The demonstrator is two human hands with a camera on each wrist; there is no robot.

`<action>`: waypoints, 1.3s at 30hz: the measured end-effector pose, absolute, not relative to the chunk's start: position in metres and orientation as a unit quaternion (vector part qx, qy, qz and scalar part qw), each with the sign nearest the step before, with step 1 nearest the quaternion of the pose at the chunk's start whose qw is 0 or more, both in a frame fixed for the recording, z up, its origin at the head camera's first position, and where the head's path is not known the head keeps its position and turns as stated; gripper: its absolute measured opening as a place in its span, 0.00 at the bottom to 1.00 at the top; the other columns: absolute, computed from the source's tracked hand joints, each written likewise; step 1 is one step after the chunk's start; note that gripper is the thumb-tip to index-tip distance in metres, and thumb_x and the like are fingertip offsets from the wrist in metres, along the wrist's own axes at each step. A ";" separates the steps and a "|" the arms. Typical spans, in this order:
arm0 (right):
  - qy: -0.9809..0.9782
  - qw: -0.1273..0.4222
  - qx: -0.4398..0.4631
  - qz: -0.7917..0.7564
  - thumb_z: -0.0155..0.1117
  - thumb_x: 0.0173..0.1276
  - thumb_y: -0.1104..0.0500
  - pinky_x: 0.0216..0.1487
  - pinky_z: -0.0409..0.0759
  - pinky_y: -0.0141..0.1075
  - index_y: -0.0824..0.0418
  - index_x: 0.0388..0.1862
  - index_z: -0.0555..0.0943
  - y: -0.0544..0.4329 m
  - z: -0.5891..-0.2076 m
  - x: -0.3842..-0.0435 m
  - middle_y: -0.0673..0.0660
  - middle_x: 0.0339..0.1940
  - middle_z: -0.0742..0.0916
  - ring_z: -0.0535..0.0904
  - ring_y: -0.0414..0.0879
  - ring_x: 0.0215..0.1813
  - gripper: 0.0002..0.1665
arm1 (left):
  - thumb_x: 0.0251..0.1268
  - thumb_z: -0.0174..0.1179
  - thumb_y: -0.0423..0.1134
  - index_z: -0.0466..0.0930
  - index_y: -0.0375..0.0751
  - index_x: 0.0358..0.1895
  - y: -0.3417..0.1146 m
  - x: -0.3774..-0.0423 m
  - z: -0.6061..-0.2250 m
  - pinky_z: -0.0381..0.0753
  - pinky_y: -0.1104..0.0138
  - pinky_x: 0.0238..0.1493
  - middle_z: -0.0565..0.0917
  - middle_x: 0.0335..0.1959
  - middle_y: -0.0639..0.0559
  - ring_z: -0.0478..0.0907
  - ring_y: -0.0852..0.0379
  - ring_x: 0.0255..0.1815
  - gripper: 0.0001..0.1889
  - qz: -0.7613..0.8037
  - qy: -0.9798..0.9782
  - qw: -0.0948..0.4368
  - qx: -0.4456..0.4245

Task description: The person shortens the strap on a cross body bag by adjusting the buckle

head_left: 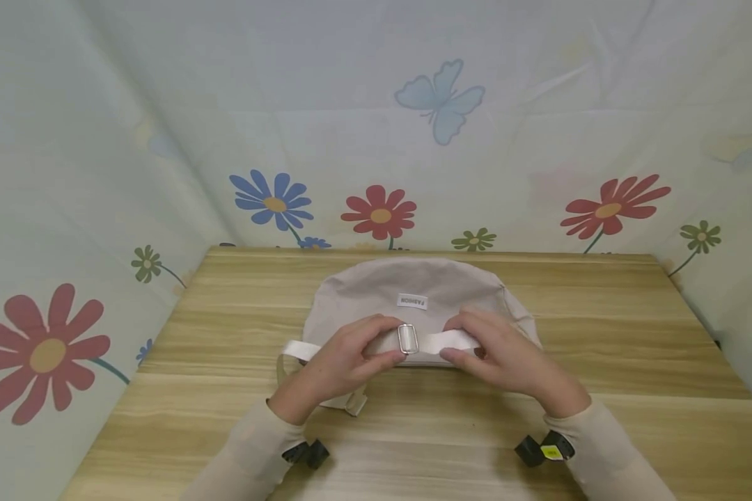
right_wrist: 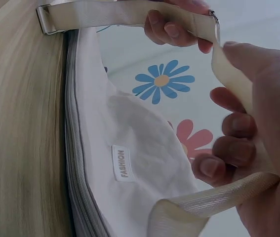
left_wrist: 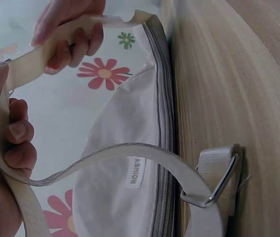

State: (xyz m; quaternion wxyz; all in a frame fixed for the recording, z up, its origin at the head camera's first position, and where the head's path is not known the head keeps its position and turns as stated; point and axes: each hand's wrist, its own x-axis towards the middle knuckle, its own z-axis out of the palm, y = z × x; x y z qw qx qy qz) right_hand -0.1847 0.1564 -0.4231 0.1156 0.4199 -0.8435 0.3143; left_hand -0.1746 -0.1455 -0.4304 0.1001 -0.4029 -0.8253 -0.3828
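Note:
A beige bag (head_left: 363, 292) with a "FASHION" label (head_left: 411, 301) lies on the table, the label upside down in the head view. My left hand (head_left: 351, 355) pinches its webbing strap (head_left: 435, 341) beside a metal slide buckle (head_left: 408, 339). On the buckle's other side, my right hand (head_left: 501, 351) grips the same strap between thumb and curled fingers. The strap is raised in front of the bag. In the left wrist view, a second metal buckle (left_wrist: 219, 187) sits low on the strap near the tabletop, and a zipper (left_wrist: 164, 98) runs along the bag's edge.
The wooden table (head_left: 601, 313) reaches back to a wall cloth (head_left: 351, 104) printed with flowers and a butterfly. A loop of strap (head_left: 301, 350) sticks out at the bag's left. Black devices (head_left: 545, 449) are worn at both wrists.

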 end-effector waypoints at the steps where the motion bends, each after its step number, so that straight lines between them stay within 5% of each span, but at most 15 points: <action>1: -0.843 0.103 0.421 0.318 0.75 0.73 0.53 0.40 0.76 0.30 0.53 0.53 0.82 0.156 -0.423 -0.184 0.42 0.40 0.82 0.72 0.32 0.38 0.14 | 0.72 0.72 0.36 0.80 0.39 0.65 -0.145 -0.174 -0.430 0.85 0.61 0.58 0.88 0.55 0.50 0.85 0.57 0.54 0.21 -0.383 -0.825 0.100 -0.402; 7: -0.833 0.069 0.439 0.330 0.77 0.72 0.57 0.45 0.78 0.32 0.53 0.56 0.84 0.153 -0.424 -0.183 0.42 0.41 0.83 0.74 0.33 0.42 0.17 | 0.72 0.72 0.37 0.80 0.40 0.65 -0.145 -0.174 -0.431 0.85 0.61 0.59 0.88 0.56 0.50 0.84 0.57 0.55 0.22 -0.394 -0.826 0.092 -0.393; 23: -0.824 0.099 0.421 0.367 0.78 0.71 0.59 0.46 0.80 0.34 0.54 0.57 0.83 0.146 -0.434 -0.180 0.45 0.46 0.88 0.79 0.35 0.44 0.19 | 0.79 0.65 0.50 0.74 0.39 0.65 -0.148 -0.175 -0.433 0.85 0.60 0.54 0.91 0.49 0.47 0.86 0.57 0.48 0.23 -0.401 -0.823 0.101 -0.390; 28: -0.821 0.097 0.417 0.377 0.76 0.72 0.60 0.45 0.81 0.33 0.57 0.57 0.82 0.143 -0.435 -0.179 0.46 0.46 0.88 0.79 0.35 0.44 0.17 | 0.81 0.61 0.54 0.74 0.39 0.65 -0.147 -0.175 -0.437 0.85 0.58 0.58 0.90 0.52 0.46 0.87 0.54 0.52 0.25 -0.412 -0.819 0.091 -0.389; 39: -0.818 0.086 0.406 0.398 0.74 0.73 0.64 0.45 0.83 0.33 0.60 0.58 0.81 0.136 -0.443 -0.179 0.50 0.46 0.88 0.80 0.35 0.44 0.17 | 0.83 0.61 0.49 0.71 0.38 0.67 -0.143 -0.173 -0.437 0.86 0.61 0.58 0.90 0.55 0.44 0.87 0.56 0.53 0.23 -0.424 -0.810 0.084 -0.396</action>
